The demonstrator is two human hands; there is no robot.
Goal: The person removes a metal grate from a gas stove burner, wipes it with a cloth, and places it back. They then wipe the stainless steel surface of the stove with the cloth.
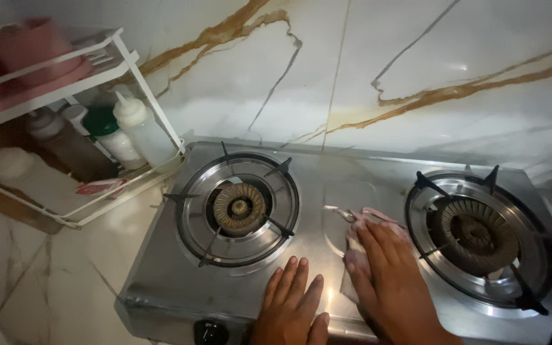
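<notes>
Head view, looking down at a two-burner steel gas stove (180,281) standing on a pale marble bench (52,281). Your right hand (388,271) lies palm down on a pinkish cloth (358,255), pressing it against the flat steel panel between the two burners; the fingers are extended and held together rather than curled, so the cloth is pinned under the palm, not gripped in a fist. The cloth is crumpled, with its long axis running roughly from near edge to far edge of the stove, tilted slightly to the left; a thin corner pokes out beyond your fingertips and points toward the left burner (240,207) and the back wall. Most of the cloth is hidden under the hand; only its left margin and far tip show. Your left hand (292,306) rests flat and empty on the stove top just to the left of the cloth, fingers straight and pointing away from you, close beside the right hand without touching the cloth. The right burner (474,235) sits just to the right of your right hand. A black control knob (211,332) is on the front face below the left burner. At far left, a white wire rack (129,70) holds squeeze bottles (142,131) and jars.
</notes>
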